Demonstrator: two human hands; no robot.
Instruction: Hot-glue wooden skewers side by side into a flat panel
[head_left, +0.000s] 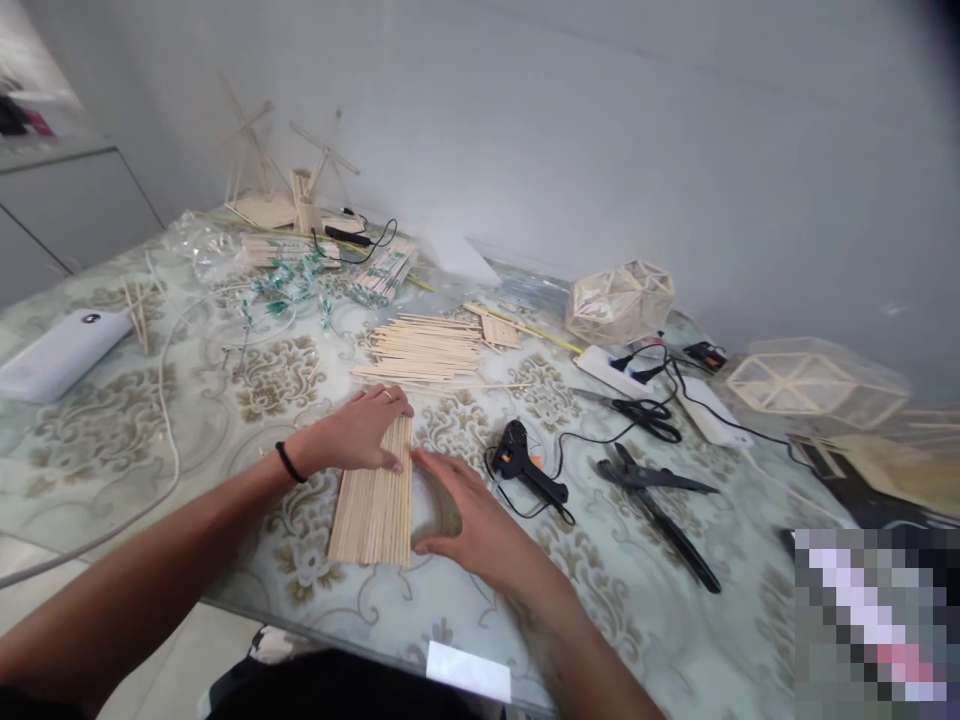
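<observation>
A flat row of thin wooden sticks (373,505) lies side by side on the patterned glass table (112,430) in front of me. My left hand (352,430) rests on the row's far left end, fingers stretched flat over the sticks; a ring and a black wristband show. My right hand (469,515) presses against the row's right edge, fingers straight and together, thumb near the lower corner. Neither hand grips anything.
A loose pile of sticks (424,350) lies beyond. A black glue gun (529,465), pliers (660,510), scissors (645,412) and a power strip (660,390) sit to the right. Stick-frame models (619,300) stand at the back; a white box (60,355) lies at the left.
</observation>
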